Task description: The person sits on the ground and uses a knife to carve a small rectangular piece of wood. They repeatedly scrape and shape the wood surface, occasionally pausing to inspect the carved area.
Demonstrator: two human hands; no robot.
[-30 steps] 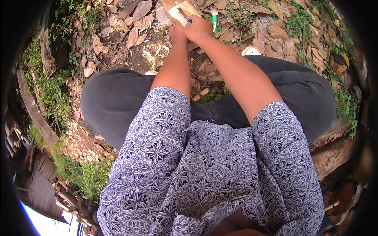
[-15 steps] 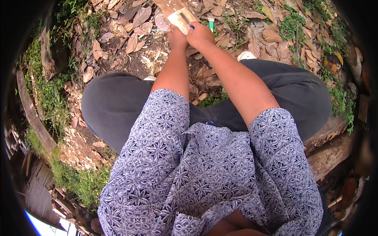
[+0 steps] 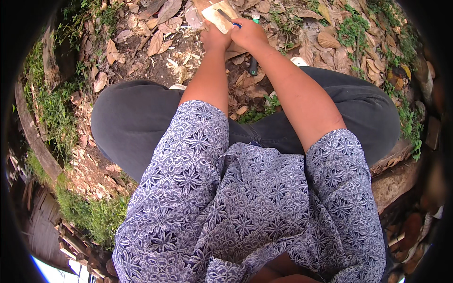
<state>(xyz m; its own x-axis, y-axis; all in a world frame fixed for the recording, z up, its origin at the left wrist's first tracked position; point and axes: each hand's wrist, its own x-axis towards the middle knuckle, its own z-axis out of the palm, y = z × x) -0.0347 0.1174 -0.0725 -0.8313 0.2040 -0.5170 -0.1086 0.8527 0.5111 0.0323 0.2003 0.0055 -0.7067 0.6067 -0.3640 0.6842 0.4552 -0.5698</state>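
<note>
Shirt (image 3: 264, 188) nearest me, blue-and-white floral, short sleeves. Then dark grey trousers (image 3: 130, 118), knees spread left and right. Green plants (image 3: 257, 114) on the ground between my legs. Black handle (image 3: 253, 67) with a green mark sits just left of my right forearm; its far part is covered by my arm. White shoe (image 3: 298, 61) peeks out past my right leg. Pale wood shavings (image 3: 184, 66) on the soil, left of my left forearm. Dry leaves (image 3: 328, 40) farther right, more on the left.

Left hand (image 3: 215, 37): fingers closed on the near-left edge of the pale block (image 3: 218, 21). Right hand (image 3: 250, 36): fingers wrapped round the bladed tool (image 3: 223, 15), blue part showing at the grip, rest of its handle hidden. Blade lies over the block's face, pointing far-left; can't tell if it's biting. Green-and-white item (image 3: 255, 19) just beyond my right hand, partly hidden; can't tell if it joins the black handle. Block sits over a brown board (image 3: 200, 4) at the far edge, board cut off by the view.
</note>
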